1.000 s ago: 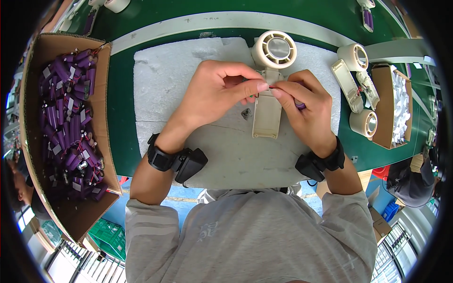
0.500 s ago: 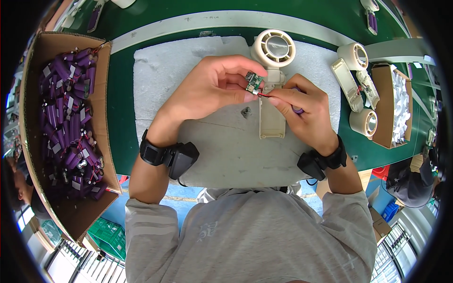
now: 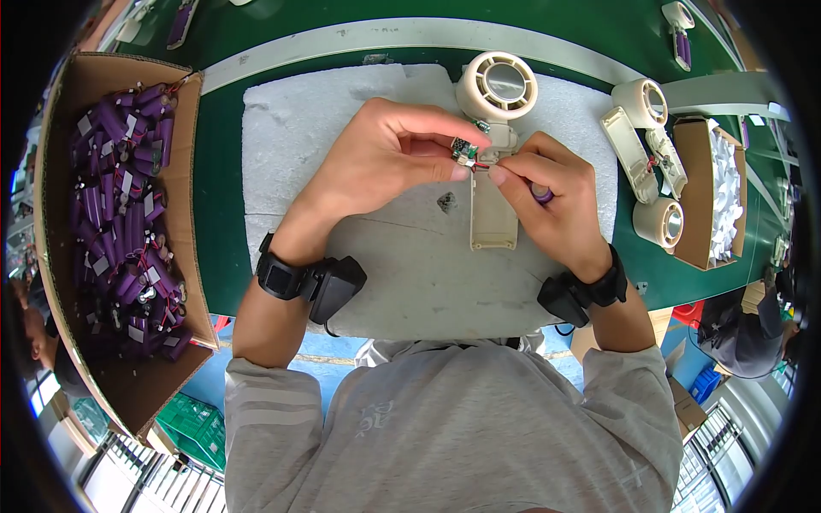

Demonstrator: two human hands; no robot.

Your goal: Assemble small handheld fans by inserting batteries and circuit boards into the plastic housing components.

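The left hand (image 3: pixel 376 158) is curved with thumb and index finger nearly closed, pinching a small green circuit board (image 3: pixel 464 150) by its edges, its other fingers curled behind. The right hand (image 3: pixel 552 184) has its thumb and index fingertips pressed together on thin red and black wires (image 3: pixel 481 168) just beside the board's white connector (image 3: pixel 464 161); a purple cylindrical cell (image 3: pixel 541 194) shows among its folded fingers. Whether the plug is fully seated is too small to tell. The board is held in front of a cream handheld fan (image 3: pixel 498 84), whose round head points away from the person and whose hollow handle shell (image 3: pixel 493 224) extends toward them. The fan lies on a white foam slab (image 3: pixel 342 94) on the green desk (image 3: pixel 227 214). To the left, a tall cardboard box (image 3: pixel 192 111) contains a heap of purple cells (image 3: pixel 128 222) with white labels and red leads. On the right, more cream fan parts (image 3: pixel 629 145) lie near a smaller carton (image 3: pixel 701 188) of white pieces (image 3: pixel 725 188). Both wrists carry black strapped devices (image 3: pixel 333 286).
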